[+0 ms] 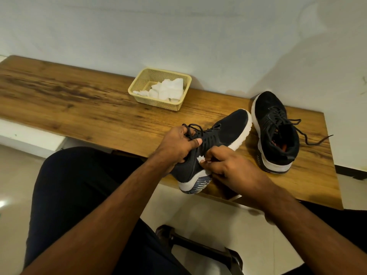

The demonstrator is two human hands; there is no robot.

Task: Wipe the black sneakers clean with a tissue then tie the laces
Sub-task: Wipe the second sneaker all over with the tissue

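The near black mesh sneaker with a white sole [216, 139] lay tilted on its side at the front edge of the brown wooden surface [79, 100], its heel hanging over the edge and its toe pointing away. The left hand [178, 144] gripped it round the collar and tongue, fingers curled among the loose black laces [195, 130]. The right hand [224, 165] pinched a small wad of white tissue [200, 158] against the heel-side panel.

The step in hand looked like wiping. To do it well, the left hand's grip should stay firm so the shoe would not slip off the edge, and the tissue should be folded to a fresh face and drawn in short strokes along the mesh, then round the white sole, turning the shoe as needed.

The second black sneaker [276, 133] stood upright further right, well apart from the hands, laces untied and trailing. A beige plastic basket [139, 84] holding more white tissues [166, 90] sat near the wall.

Most of the tissue was hidden under the right fingers, so its cleanliness could not be judged. The shoe's far side was out of view, and any dirt on the dark mesh was too hard to make out.
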